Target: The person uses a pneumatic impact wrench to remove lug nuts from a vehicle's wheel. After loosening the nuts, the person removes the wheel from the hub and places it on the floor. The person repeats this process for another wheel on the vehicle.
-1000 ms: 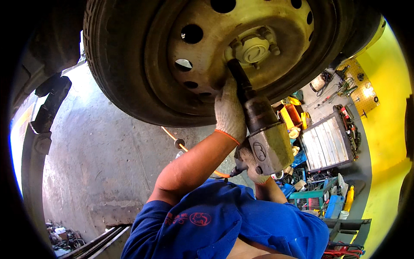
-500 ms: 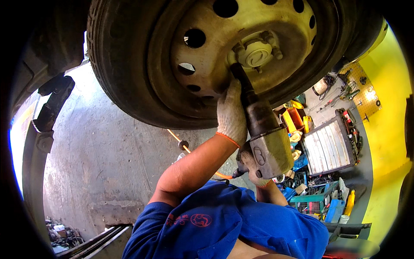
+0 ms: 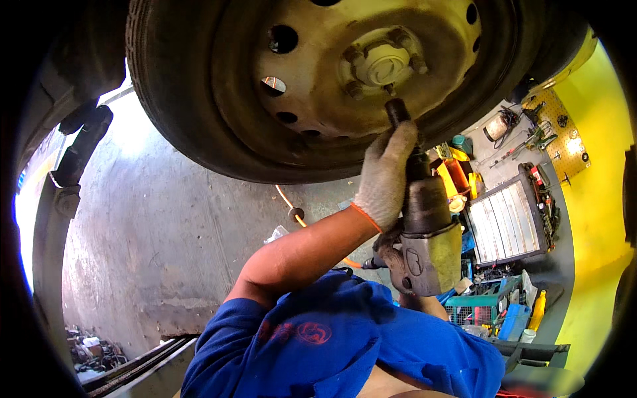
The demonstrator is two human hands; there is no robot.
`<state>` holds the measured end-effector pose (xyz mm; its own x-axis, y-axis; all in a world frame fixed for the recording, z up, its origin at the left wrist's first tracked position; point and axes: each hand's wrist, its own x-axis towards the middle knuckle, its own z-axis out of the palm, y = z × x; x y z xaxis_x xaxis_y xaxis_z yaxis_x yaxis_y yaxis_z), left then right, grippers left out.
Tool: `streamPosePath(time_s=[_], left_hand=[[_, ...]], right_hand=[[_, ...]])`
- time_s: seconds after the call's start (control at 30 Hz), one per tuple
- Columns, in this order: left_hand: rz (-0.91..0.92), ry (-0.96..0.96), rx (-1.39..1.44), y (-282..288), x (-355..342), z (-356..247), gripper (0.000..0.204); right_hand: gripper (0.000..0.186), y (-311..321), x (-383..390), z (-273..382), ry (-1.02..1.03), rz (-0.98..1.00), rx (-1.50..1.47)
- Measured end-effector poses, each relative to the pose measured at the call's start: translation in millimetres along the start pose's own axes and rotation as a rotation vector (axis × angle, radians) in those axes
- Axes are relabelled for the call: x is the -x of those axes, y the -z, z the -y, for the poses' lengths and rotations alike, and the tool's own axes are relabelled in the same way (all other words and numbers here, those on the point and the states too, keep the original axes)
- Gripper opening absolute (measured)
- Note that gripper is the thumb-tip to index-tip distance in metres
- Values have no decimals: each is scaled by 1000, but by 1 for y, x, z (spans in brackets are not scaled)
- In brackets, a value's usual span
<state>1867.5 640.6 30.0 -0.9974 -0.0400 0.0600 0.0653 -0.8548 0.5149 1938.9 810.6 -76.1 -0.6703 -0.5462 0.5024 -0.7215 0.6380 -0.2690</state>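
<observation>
A car wheel hangs overhead, its black tyre point(image 3: 179, 86) around a dirty steel rim point(image 3: 305, 93). Lug nuts circle the pale hub cap point(image 3: 383, 69). My left hand point(image 3: 388, 166), in a knit glove, is closed on the front of an impact wrench point(image 3: 434, 255), by its long dark socket point(image 3: 398, 113). The socket tip lies just below a stud under the cap; contact is unclear. My right hand point(image 3: 397, 262), gloved and partly hidden by the tool, grips the wrench's rear handle, where an orange air hose point(image 3: 352, 262) runs in.
Dark lift arm point(image 3: 79, 152) stands at left. On the right are a yellow wall point(image 3: 597, 232), pegboard point(image 3: 561, 132), drawer cabinet point(image 3: 504, 219), orange bins point(image 3: 454, 174) and green crate point(image 3: 478, 308). A grey floor point(image 3: 152, 252) spreads below; scrap parts point(image 3: 93, 351) lie bottom left.
The wrench and both hands have shifted right. The socket has left the lower-left lug nut, now exposed, for the stud below the hub cap. The wrench's rear has dropped lower in view.
</observation>
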Motion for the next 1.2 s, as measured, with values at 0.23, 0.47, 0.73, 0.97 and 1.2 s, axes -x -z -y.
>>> streamPosePath(time_s=[0.23, 0.47, 0.73, 0.97, 1.2], left_hand=[[16, 14, 97, -22, -37, 33, 30], [8, -14, 92, -42, -84, 21, 26], [44, 70, 229, -50, -96, 6, 31], [25, -40, 95, -48, -94, 6, 48], [-47, -28, 57, -55, -93, 0, 29]], right_hand=[[48, 22, -6, -21, -21, -137, -50], [43, 23, -33, -56, -191, -248, -452], [24, 42, -69, -49, -291, -240, -913], [16, 46, -85, -14, -369, -298, -1101], [22, 46, -85, -10, -413, -323, -1228]])
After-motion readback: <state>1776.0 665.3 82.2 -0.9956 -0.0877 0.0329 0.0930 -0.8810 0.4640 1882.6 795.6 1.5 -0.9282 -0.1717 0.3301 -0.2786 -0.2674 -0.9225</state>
